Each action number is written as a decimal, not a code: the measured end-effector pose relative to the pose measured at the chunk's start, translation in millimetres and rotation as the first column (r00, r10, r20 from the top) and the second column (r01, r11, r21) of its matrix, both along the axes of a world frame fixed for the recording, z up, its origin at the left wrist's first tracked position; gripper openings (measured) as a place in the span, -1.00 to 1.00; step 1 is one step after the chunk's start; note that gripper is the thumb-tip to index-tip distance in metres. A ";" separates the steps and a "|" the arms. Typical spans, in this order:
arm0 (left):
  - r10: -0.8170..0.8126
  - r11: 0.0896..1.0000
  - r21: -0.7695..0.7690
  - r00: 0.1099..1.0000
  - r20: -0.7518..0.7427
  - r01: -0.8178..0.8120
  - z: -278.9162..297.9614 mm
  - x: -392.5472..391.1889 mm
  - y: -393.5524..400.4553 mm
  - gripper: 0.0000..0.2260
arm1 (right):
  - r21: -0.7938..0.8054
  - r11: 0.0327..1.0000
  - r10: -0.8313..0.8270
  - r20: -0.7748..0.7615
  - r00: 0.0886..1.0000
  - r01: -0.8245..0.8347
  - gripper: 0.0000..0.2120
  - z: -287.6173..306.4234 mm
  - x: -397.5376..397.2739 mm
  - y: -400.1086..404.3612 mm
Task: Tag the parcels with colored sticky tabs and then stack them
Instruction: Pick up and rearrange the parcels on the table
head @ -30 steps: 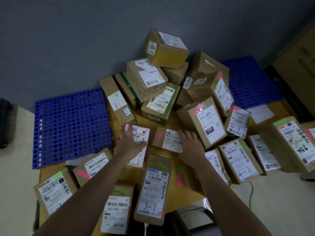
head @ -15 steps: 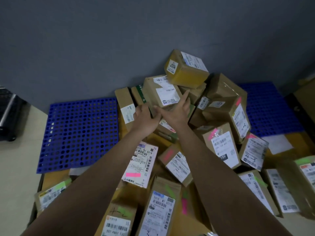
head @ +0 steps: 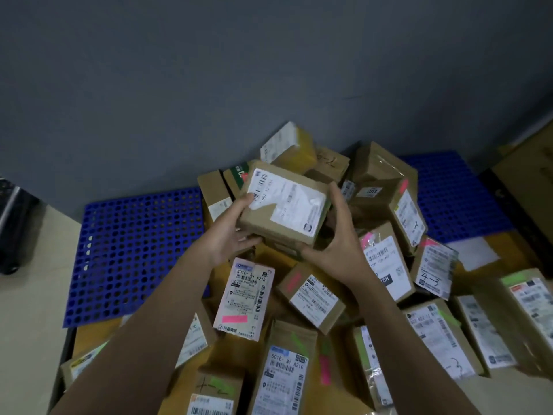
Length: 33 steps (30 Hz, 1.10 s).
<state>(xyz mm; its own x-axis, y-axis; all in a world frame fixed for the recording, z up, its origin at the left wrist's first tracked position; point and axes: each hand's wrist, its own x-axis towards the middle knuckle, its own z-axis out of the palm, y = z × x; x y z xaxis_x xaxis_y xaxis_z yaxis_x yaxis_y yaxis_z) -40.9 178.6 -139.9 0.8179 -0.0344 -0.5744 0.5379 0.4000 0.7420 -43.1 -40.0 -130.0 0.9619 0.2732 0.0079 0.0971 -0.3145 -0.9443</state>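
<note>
Holding the labelled parcel (head: 282, 209) crosswise between left hand (head: 229, 235) and right hand (head: 336, 244), fingers (head: 336, 194) clasping both short ends, seemingly untagged

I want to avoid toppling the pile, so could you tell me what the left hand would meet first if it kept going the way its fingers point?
The left hand already grips the lifted parcel; that parcel is first.

Held parcel (head: 284, 211): label print blurred, unreadable; underside hidden by left hand (head: 230, 235) and right hand (head: 338, 244). Both forearms cut off at the 6 o'clock edge. Cardboard carton (head: 529, 187) at 3 o'clock cropped by the frame. Black object (head: 15, 223) at 9 o'clock cropped, unidentifiable.
</note>
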 end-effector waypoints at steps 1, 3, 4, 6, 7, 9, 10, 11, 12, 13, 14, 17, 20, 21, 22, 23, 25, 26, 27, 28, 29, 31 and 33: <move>-0.022 0.999 -0.025 1.000 0.006 0.022 1.5 -4.4 -1.9 -0.40 | 0.025 0.998 -0.052 0.005 0.999 0.052 -0.04 0.4 -1.2 -2.0; -0.079 0.996 -0.042 0.996 0.028 0.080 6.7 -14.5 -7.6 -0.49 | 0.086 0.980 -0.174 -0.049 0.984 0.177 -0.29 -0.8 -5.1 -2.6; -0.103 0.994 -0.037 0.994 0.030 0.104 8.8 -19.7 -11.2 -0.50 | 0.158 0.965 -0.186 -0.140 0.973 0.207 -0.40 -1.5 -8.1 -0.7; -0.128 0.991 -0.022 0.991 0.022 0.129 7.4 -30.8 -18.2 -0.46 | 0.366 0.902 -0.085 -0.364 0.928 0.227 -0.51 -3.9 -15.5 4.7; -0.134 0.991 -0.009 0.991 0.025 0.135 6.0 -36.0 -20.8 -0.50 | 0.456 0.857 -0.025 -0.431 0.902 0.241 -0.51 -5.7 -18.8 7.1; -0.155 0.988 0.017 0.988 0.010 0.155 2.9 -45.6 -22.5 -0.63 | 0.545 0.793 0.029 -0.479 0.877 0.272 -0.37 -6.6 -25.1 11.3; -0.184 0.982 0.031 0.983 -0.014 0.184 3.1 -50.3 -21.2 -0.66 | 0.548 0.784 0.021 -0.494 0.869 0.292 -0.30 -7.1 -26.5 13.2; -0.225 0.973 0.045 0.974 -0.037 0.226 2.0 -54.8 -19.3 -0.66 | 0.523 0.787 -0.013 -0.517 0.856 0.328 -0.29 -5.5 -28.4 15.3; -0.256 0.964 0.055 0.965 -0.046 0.259 2.0 -59.1 -17.1 -0.65 | 0.491 0.794 -0.049 -0.536 0.843 0.358 -0.34 -5.1 -29.7 16.5; -0.266 0.961 0.062 0.963 -0.041 0.268 0.6 -62.5 -14.3 -0.64 | 0.467 0.800 -0.069 -0.551 0.832 0.376 -0.42 -5.9 -29.8 16.7; -0.250 0.966 0.065 0.968 -0.033 0.251 1.8 -65.0 -11.8 -0.61 | 0.454 0.805 -0.068 -0.567 0.821 0.381 -0.51 -4.9 -30.2 16.7; -0.133 0.988 0.076 0.991 0.001 0.132 -0.2 -71.1 -0.9 -0.48 | 0.404 0.862 -0.005 -0.598 0.802 0.307 -0.61 -1.2 -31.2 17.0; -0.126 0.974 0.186 0.992 -0.010 0.126 -2.1 -82.9 6.5 -0.39 | 0.311 0.926 0.023 -0.614 0.789 0.215 -0.61 0.6 -34.1 19.0; -0.125 0.966 0.226 0.992 -0.022 0.127 -3.8 -87.2 7.8 -0.43 | 0.305 0.935 0.048 -0.619 0.784 0.183 -0.56 0.7 -36.7 18.3; -0.111 0.961 0.253 0.993 -0.029 0.114 -5.0 -91.6 8.7 -0.50 | 0.307 0.939 0.070 -0.615 0.785 0.157 -0.46 -0.5 -39.9 16.3; -0.083 0.957 0.275 0.996 -0.035 0.090 -8.6 -96.0 10.6 -0.55 | 0.281 0.950 0.059 -0.597 0.800 0.139 -0.41 -2.4 -45.1 13.6; -0.005 0.952 0.307 0.999 -0.045 0.019 -14.6 -102.8 13.9 -0.57 | 0.161 0.965 -0.095 -0.524 0.846 0.208 -0.64 -10.8 -60.0 3.5; 0.026 0.946 0.325 0.999 -0.047 -0.010 -17.6 -105.9 16.3 -0.57 | 0.064 0.955 -0.230 -0.453 0.861 0.289 -0.81 -16.3 -69.1 -3.9; 0.041 0.936 0.351 0.998 -0.046 -0.022 -20.3 -109.0 18.3 -0.56 | -0.049 0.932 -0.353 -0.360 0.864 0.360 -0.90 -22.2 -79.4 -12.2; 0.052 0.926 0.377 0.997 -0.052 -0.029 -23.3 -112.1 20.0 -0.52 | -0.140 0.903 -0.430 -0.275 0.860 0.407 -0.88 -30.2 -91.9 -21.7; 0.055 0.919 0.394 0.996 -0.065 -0.025 -27.1 -114.4 21.3 -0.46 | -0.215 0.881 -0.463 -0.219 0.859 0.421 -0.86 -36.7 -105.7 -29.3; 0.049 0.914 0.406 0.994 -0.097 -0.006 -32.6 -118.6 21.3 -0.37 | -0.380 0.847 -0.457 -0.165 0.874 0.371 -0.87 -50.7 -133.7 -40.5; 0.042 0.916 0.401 0.994 -0.105 0.004 -34.9 -120.7 17.2 -0.36 | -0.556 0.789 -0.410 -0.161 0.898 0.261 -0.86 -74.0 -155.1 -46.5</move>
<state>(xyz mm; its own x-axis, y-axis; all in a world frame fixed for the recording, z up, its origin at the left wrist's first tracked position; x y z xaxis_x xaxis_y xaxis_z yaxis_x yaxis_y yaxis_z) -161.6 195.9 -174.8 0.7479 0.2314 -0.6222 0.6195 0.0933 0.7794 -198.2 -86.5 -204.0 0.9377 -0.1752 -0.3001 -0.3299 -0.7201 -0.6105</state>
